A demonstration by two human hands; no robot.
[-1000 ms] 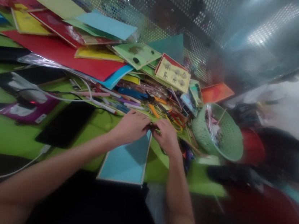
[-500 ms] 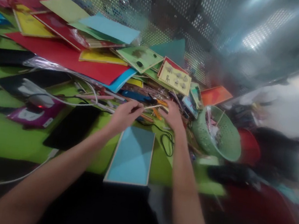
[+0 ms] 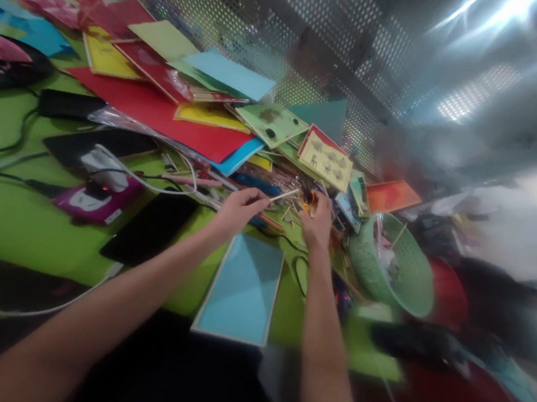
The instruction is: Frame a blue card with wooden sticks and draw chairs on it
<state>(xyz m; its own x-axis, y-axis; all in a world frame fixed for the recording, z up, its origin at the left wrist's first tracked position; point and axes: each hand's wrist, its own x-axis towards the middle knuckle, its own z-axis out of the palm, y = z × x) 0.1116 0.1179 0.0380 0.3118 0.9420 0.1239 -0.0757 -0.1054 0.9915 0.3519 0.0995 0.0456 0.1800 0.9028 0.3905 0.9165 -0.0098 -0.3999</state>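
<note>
One thin stick [image 3: 283, 195], beyond the blue card [image 3: 242, 289], is pinched in the left hand [image 3: 241, 212]; the right hand [image 3: 317, 223] grips an orange-and-black tool [image 3: 311, 197]. A loosened pinch could drop the stick.

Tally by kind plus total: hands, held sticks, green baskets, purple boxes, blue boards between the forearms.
Left hand, right hand: 2
Held stick: 1
Green basket: 1
Purple box: 1
Blue board: 1
Total: 6
</note>
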